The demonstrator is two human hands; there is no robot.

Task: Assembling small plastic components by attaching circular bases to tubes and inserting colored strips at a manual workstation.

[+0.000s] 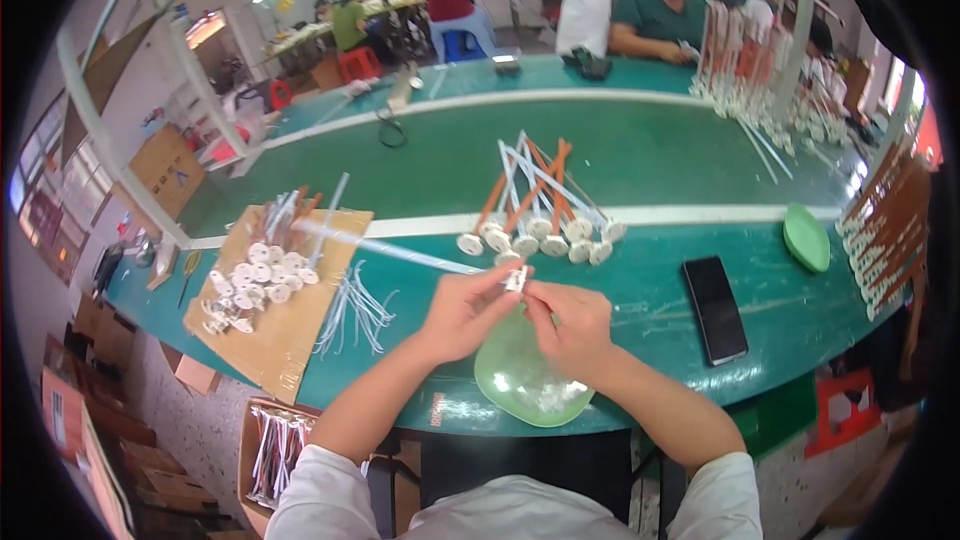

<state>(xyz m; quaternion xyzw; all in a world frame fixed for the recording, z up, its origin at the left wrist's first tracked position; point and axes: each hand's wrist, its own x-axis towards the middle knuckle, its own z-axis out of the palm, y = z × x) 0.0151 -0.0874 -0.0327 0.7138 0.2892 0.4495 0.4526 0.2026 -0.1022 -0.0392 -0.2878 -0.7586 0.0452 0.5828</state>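
Observation:
My left hand [462, 318] grips a long pale striped strip [400, 253] at its white end piece [517, 279]; the strip's free end points out to the left. The fingertips of my right hand [575, 325] pinch together at that same white piece, and whether they hold a further small part is hidden. Under my hands lies a light green dish [530, 380], partly covered by them. Beyond my hands, a bundle of orange and pale strips with round white ends [540, 227] rests across the bench's white rail.
Left, cardboard [285, 335] carries more disc-ended strips [262, 275], with thin white ties [355, 312] and scissors [188, 275] nearby. A black phone [715, 310], green dish [806, 238] and hanging strips [888, 235] are right. A strip-filled box [278, 450] stands below. A co-worker [660, 15] sits opposite.

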